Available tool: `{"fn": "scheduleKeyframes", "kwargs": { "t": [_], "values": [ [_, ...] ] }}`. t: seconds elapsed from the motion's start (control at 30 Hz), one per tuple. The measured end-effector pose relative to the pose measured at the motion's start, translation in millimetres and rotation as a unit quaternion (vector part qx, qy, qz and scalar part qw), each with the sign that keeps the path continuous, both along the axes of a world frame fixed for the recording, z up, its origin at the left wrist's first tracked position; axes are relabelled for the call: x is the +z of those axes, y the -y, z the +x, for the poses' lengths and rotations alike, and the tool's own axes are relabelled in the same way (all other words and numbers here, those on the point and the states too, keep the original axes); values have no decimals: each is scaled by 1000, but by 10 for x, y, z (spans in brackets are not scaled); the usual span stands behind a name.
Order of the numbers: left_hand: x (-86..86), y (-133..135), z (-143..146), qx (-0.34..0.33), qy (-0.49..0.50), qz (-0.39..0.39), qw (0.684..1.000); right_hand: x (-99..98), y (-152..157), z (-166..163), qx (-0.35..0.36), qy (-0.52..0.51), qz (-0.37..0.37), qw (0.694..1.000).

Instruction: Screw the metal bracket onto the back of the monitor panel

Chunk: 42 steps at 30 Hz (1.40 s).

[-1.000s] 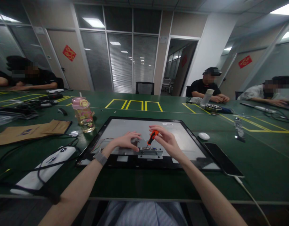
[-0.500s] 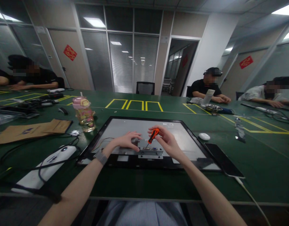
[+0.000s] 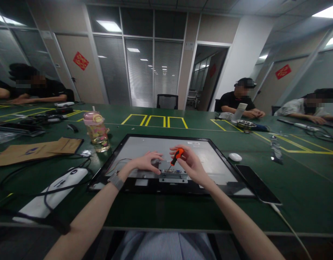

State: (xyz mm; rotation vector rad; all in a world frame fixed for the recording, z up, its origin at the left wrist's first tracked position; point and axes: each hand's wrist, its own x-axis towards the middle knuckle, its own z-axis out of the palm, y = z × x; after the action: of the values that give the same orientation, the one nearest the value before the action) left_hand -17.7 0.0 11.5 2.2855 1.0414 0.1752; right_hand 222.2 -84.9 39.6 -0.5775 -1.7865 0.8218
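Observation:
A flat monitor panel (image 3: 209,159) lies back side up on the green table, black frame around a grey metal sheet. Near its front edge sits a small metal bracket with ports (image 3: 173,175). My right hand (image 3: 190,164) is closed on a small orange-handled screwdriver (image 3: 177,156), its tip pointing down at the bracket's left part. My left hand (image 3: 146,162) rests on the panel just left of the bracket, fingers curled and pressing on the metal plate. A grey band is on my left wrist.
A pink drink bottle (image 3: 97,131) stands left of the panel. Brown paper bags (image 3: 33,150), black cables and a white device (image 3: 51,193) lie at left. A white mouse (image 3: 235,156) and a phone (image 3: 257,184) lie right. Other people sit along the far sides of the table.
The right hand with the screwdriver has shifted slightly left, and the tip now sits nearer the bracket's left end. The left hand has stayed in place.

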Motion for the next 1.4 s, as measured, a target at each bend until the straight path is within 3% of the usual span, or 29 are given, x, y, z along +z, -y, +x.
{"fn": "scheduleKeyframes", "kwargs": {
  "t": [0.2, 0.43, 0.67, 0.93, 1.17, 1.3, 1.4],
  "values": [
    [-20, -18, -3, -1, -5, -2, 1000, -55, -61, 5, -83, 4, 42, 996],
    [-23, -12, 11, 4, -2, 8, 1000, -34, -5, -1, -25, 4, 35, 999],
    [-29, -14, 2, 0, 3, 8, 1000, -87, -42, -12, -90, 20, 54, 994],
    [15, 19, 14, 8, -7, 13, 1000, 6, -42, 40, 35, 5, -17, 999],
    [1, 16, 13, 4, -1, 12, 1000, 53, -95, 134, 66, 15, -42, 997],
    [-18, -10, -1, -2, -3, 13, 1000, 102, -126, 191, 11, -12, 5, 1000],
    [-35, -34, -14, -5, -1, 15, 1000, 168, -195, 351, -161, 4, 80, 984]
  ]
}}
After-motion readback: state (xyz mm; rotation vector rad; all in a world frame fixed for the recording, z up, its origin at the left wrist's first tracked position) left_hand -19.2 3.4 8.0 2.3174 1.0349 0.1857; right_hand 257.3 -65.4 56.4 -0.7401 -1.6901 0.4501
